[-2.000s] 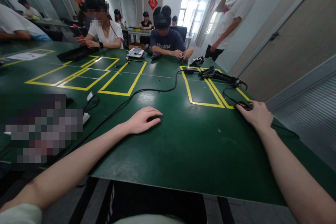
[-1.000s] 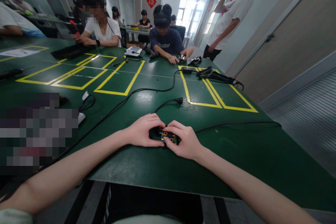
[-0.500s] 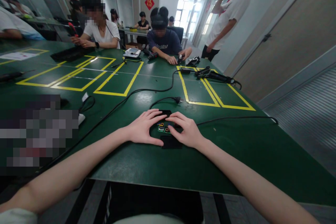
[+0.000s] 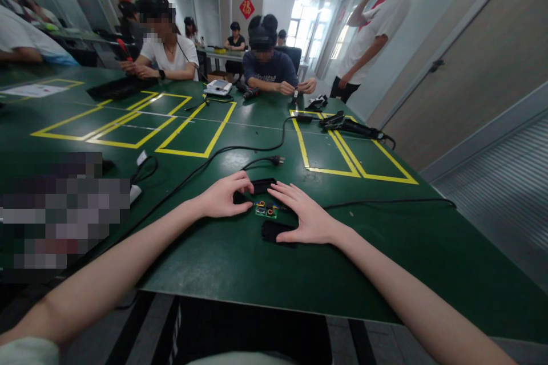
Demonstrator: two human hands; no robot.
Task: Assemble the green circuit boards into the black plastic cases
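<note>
Circuit board [image 4: 266, 211] lay between far cover [image 4: 262, 185] and near cover [image 4: 270, 230]; left hand [image 4: 223, 196] had narrowed to half-closed, its hold unclear. Right hand [image 4: 314, 218] spread wide, thumb over near cover. Plug [image 4: 275, 160] lay beyond.

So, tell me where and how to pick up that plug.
Pinch the plug by its dark body, probably best from above, fingers on its near and far sides: it lies on the table, prongs pointing right, cord trailing left, leaving those sides free.
</note>
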